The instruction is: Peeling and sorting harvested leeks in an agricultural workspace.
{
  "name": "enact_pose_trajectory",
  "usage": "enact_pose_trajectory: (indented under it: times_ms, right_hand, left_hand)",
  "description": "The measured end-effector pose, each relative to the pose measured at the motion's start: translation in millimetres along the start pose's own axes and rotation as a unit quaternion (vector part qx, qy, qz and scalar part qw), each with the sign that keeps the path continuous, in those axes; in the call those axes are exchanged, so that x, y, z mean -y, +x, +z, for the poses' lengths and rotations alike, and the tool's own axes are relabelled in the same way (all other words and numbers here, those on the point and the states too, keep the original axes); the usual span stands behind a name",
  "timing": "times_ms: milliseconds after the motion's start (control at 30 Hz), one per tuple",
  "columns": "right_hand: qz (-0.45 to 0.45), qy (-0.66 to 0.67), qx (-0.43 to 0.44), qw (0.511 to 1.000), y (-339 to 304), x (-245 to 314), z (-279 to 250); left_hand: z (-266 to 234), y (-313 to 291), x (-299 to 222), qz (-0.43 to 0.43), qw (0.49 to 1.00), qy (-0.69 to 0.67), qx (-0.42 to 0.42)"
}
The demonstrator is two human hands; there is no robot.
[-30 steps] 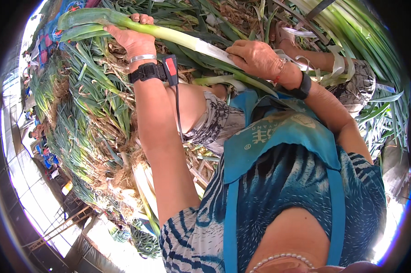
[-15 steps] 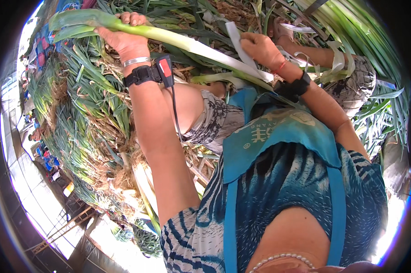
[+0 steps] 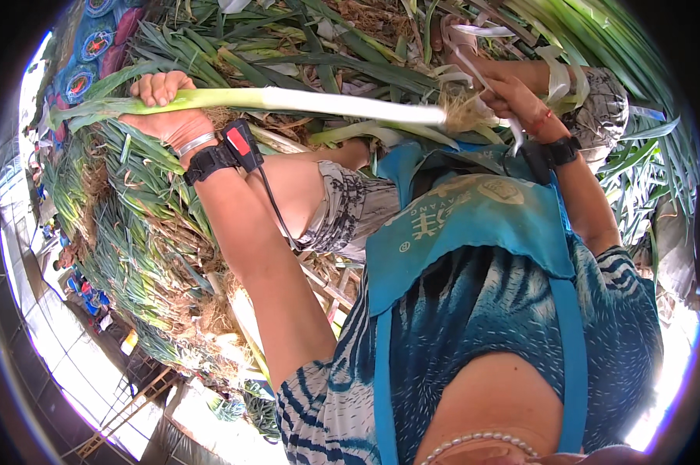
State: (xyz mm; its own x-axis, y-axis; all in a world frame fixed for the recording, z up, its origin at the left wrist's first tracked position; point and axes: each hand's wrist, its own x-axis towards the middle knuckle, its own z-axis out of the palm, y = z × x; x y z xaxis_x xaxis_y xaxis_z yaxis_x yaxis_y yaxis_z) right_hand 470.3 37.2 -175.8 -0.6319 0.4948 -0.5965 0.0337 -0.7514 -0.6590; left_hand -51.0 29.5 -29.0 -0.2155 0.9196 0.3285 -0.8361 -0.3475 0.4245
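Note:
A long leek (image 3: 342, 104) lies almost level across the upper middle, green leaves at the left and a bare white shaft toward the right. My left hand (image 3: 164, 105) is wrapped round its green part. Pale tangled roots (image 3: 465, 114) stick out at the white end. Just right of these roots, my right hand (image 3: 514, 102) is closed on a thin white strip of peeled leek leaf (image 3: 516, 136), one part hanging below the fingers. Whether the right fingertips also touch the roots cannot be made out.
Leeks with green leaves and roots are heaped at the left (image 3: 117, 225). Loose leaves and peelings (image 3: 334, 58) cover the ground ahead. More long green leaves (image 3: 606, 46) lie at the upper right. My bent legs and blue apron (image 3: 474, 225) are below the leek.
My left hand has moved left and down, bringing the leek closer to level. My right hand has gone right and down with the peeled strip, and the roots now show.

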Motion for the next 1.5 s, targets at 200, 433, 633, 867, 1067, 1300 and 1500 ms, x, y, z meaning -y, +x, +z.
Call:
enact_pose_trajectory:
  times_ms: [200, 433, 633, 867, 1067, 1300, 1500]
  right_hand:
    - [-0.217, -0.511, -0.127, 0.822, -22, 19, 37]
    - [-0.165, -0.485, 0.080, 0.855, -1, -3, 108]
    - [-0.117, -0.370, -0.026, 0.921, -5, -7, 103]
    - [-0.052, -0.298, 0.004, 0.953, 0, -4, 110]
    - [-0.001, -0.304, 0.086, 0.949, 5, -9, 110]
    - [-0.070, -0.262, 0.051, 0.961, 3, -12, 110]
    - [-0.063, -0.247, -0.010, 0.967, 6, -13, 112]
  left_hand:
    - [11, 7, 10, -0.039, 0.998, -0.013, 0.047]
    - [24, 17, 19, -0.037, 0.993, -0.054, 0.102]
    - [24, 21, 33, -0.047, 0.958, 0.208, -0.194]
    - [-15, 21, 20, -0.044, 0.907, 0.227, -0.351]
    - [0, 20, 23, -0.029, 0.940, 0.195, -0.277]
    - [-8, 14, 12, -0.004, 0.975, 0.137, -0.177]
    - [-1, 13, 18, 0.012, 0.984, 0.115, -0.138]
